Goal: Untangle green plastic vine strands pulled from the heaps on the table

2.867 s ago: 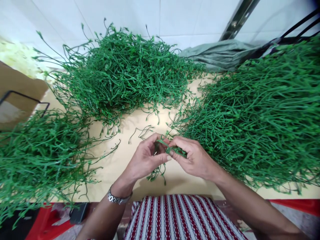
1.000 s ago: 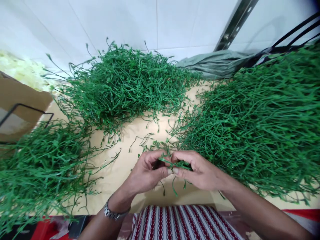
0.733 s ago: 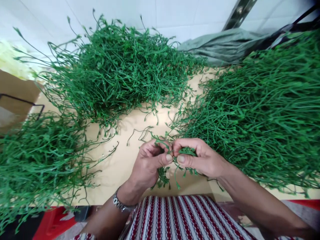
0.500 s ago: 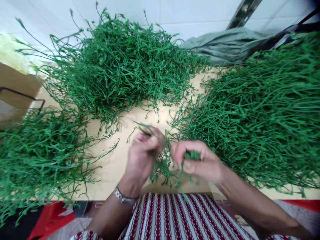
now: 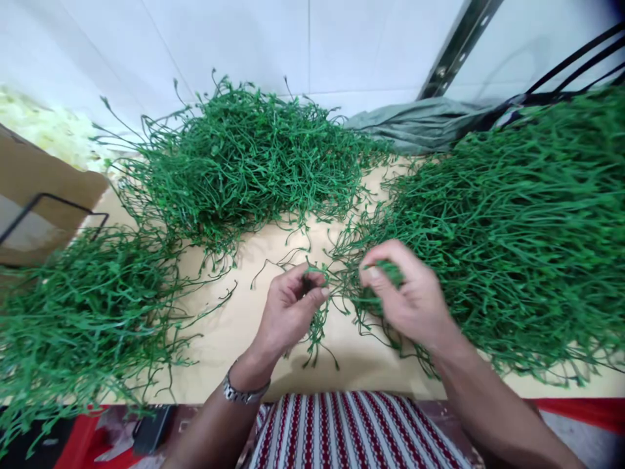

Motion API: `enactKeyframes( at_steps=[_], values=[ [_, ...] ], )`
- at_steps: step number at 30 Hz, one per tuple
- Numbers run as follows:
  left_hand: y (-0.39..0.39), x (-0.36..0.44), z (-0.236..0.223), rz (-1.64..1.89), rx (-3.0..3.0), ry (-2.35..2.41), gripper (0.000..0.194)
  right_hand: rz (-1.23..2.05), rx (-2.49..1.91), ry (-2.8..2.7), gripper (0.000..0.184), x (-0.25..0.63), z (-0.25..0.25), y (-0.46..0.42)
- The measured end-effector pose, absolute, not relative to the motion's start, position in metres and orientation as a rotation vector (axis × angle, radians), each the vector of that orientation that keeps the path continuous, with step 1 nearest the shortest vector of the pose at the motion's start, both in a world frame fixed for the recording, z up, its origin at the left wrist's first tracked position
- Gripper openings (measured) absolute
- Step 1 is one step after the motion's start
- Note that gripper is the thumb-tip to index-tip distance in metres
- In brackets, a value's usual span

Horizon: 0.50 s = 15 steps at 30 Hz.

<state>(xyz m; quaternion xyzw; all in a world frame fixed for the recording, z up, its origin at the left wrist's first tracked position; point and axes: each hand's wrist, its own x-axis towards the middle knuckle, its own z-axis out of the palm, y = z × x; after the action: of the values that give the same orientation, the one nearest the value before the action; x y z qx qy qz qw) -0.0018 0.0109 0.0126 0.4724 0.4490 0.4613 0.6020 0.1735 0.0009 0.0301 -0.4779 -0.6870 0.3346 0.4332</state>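
Observation:
My left hand (image 5: pixel 293 311), with a metal watch at the wrist, is curled in a pinch, thumb against fingers, on a green stem (image 5: pixel 319 270). My right hand (image 5: pixel 410 296) is closed round a small bunch of green stems (image 5: pixel 390 270), partly hidden by the fingers. The stems look thin and artificial, with small forked tips. A few loose stems (image 5: pixel 316 332) lie on the tabletop just under my left hand. The edge of a large stem heap (image 5: pixel 512 234) reaches right up to my right hand. A gap separates the two hands.
Another heap of stems (image 5: pixel 254 156) sits at the back against the white wall (image 5: pixel 361 45). A third heap (image 5: pixel 97 312) overhangs the front edge at left, by a cardboard box (image 5: pixel 43 189) with a black wire frame (image 5: pixel 58 198). Grey-green cloth (image 5: pixel 415 124) lies at the back.
My hands have moved apart, the right one shifting right and slightly up toward the heap. Fingers of my left hand have turned from a fist to a pinch. The view has tilted up.

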Motion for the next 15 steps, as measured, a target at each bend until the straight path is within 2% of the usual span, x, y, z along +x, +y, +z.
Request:
enactKeyframes(
  at_steps=[4, 8, 15],
  values=[
    [0.008, 0.005, 0.012, 1.108, 1.057, 1.031, 0.009, 0.878, -1.179, -1.94, 0.022, 0.157, 0.016, -0.001],
    [0.006, 0.01, 0.009, 1.154, 1.096, 1.074, 0.008, 0.94, -1.197, -1.966, 0.013, 0.158, 0.01, -0.002],
    [0.007, 0.01, 0.008, 1.22, 1.417, 0.984, 0.008, 1.427, -1.117, -1.708, 0.016, 0.159, 0.003, 0.001]
  ],
)
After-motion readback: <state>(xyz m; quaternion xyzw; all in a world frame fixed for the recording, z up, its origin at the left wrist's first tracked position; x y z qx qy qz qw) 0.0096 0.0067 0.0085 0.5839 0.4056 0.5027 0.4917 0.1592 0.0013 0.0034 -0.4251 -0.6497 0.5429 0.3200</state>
